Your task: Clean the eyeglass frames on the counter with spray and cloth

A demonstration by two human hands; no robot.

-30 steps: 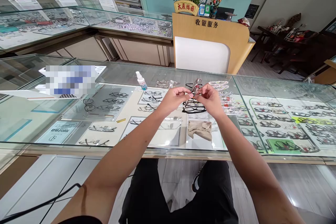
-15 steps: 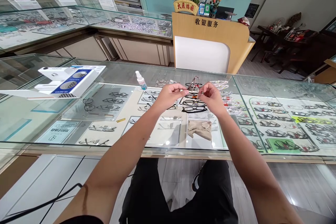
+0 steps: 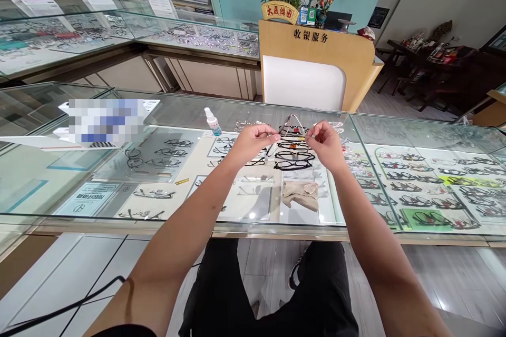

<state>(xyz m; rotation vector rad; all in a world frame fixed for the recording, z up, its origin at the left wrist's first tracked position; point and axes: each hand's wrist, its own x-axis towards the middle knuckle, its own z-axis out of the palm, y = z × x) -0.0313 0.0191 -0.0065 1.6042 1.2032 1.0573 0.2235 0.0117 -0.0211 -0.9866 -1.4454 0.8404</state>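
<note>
Beyond the beige cloth (image 3: 300, 196), a pair of thin-framed glasses (image 3: 291, 115) is being held up over the glass counter (image 3: 245, 228); the left hand (image 3: 255, 143) is pinching one side between thumb and fingers; the right hand (image 3: 326, 145) is pinching the other side likewise; dark-framed spectacles (image 3: 294, 165) are lying in rows just beyond the cloth; a spray bottle (image 3: 213, 122) is standing beyond and left of it.

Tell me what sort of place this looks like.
Most likely an optician's or eyewear shop: dark-framed eyeglasses lie in rows in a long clear-glass display counter, and beyond stands a tan wooden desk whose black Chinese lettering reads "cashier service".
</note>
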